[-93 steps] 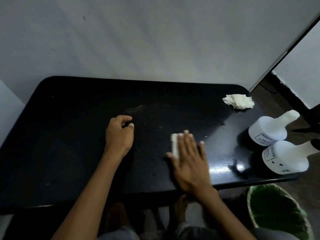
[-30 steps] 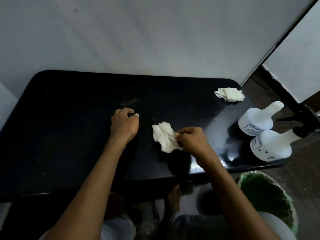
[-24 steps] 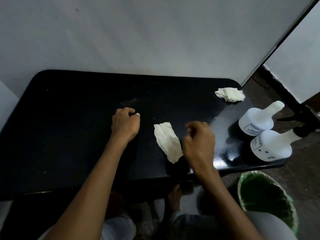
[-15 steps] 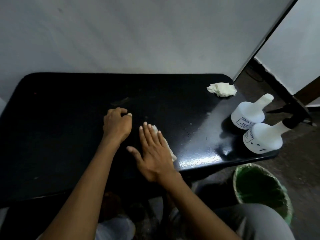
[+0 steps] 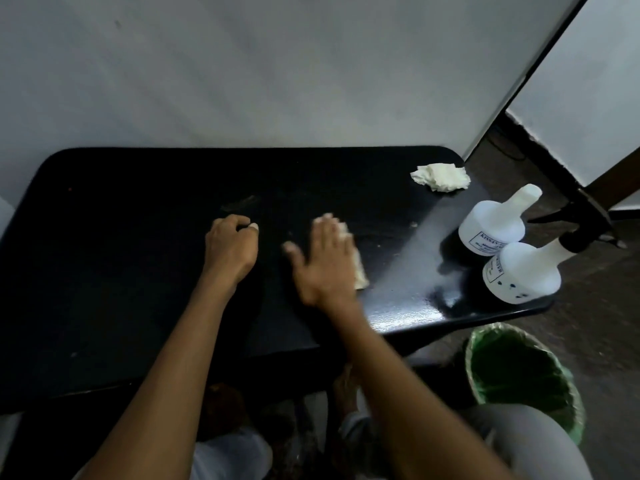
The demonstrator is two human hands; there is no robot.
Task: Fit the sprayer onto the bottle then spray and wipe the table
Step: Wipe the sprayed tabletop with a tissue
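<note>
Since half a second ago, right hand (image 5: 325,261) is shifted farther across table (image 5: 121,271), flat, fingers spread, pressed on white crumpled tissue (image 5: 356,265) at centre. Left hand (image 5: 230,249) is fisted beside it. Sprayer bottle (image 5: 523,275) is stood at near-right corner.

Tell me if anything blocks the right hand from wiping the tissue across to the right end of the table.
Partly. The right hand presses the tissue flat on the table. The stretch just to its right is bare, but two spray bottles stand at the right end and a crumpled tissue lies at the far right corner.
</note>
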